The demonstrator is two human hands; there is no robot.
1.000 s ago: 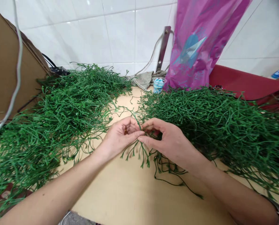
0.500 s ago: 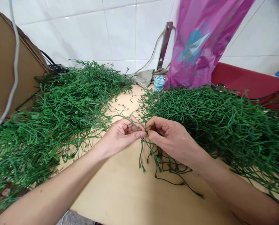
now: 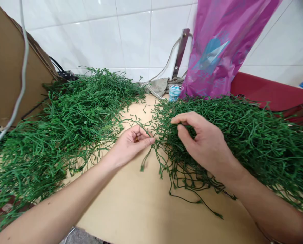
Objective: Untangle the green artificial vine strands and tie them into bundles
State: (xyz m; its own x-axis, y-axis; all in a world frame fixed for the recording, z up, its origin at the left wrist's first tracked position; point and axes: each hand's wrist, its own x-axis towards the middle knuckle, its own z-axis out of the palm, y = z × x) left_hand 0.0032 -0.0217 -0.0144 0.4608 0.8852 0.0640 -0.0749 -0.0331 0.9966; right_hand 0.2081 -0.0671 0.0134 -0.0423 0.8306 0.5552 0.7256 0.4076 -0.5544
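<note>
Between thumb and forefinger, my left hand [image 3: 134, 144] pinches a thin green stem [image 3: 144, 159] near the middle of the table; its end hangs down. My right hand [image 3: 201, 139] is over the inner edge of the right pile of green stems [image 3: 253, 142], apart from my left hand. Its thumb and forefinger have a gap between them, with nothing visible in it. Another large pile of green stems [image 3: 77, 112] lies on the left. Loose stems trail from the right pile across the table toward me.
On the left stands a cardboard box [image 3: 16, 67] with a white cable [image 3: 24, 64] in front. Along the tiled wall are a cup of blue-and-white pieces [image 3: 174, 93], a grey cloth [image 3: 158, 86], a metal bracket [image 3: 181, 52], a purple bag [image 3: 212, 51] and a red object [image 3: 270, 91].
My right hand has moved away from my left hand, up and to the right, and its fingers have parted. My left hand has stayed near the same place, still pinching.
</note>
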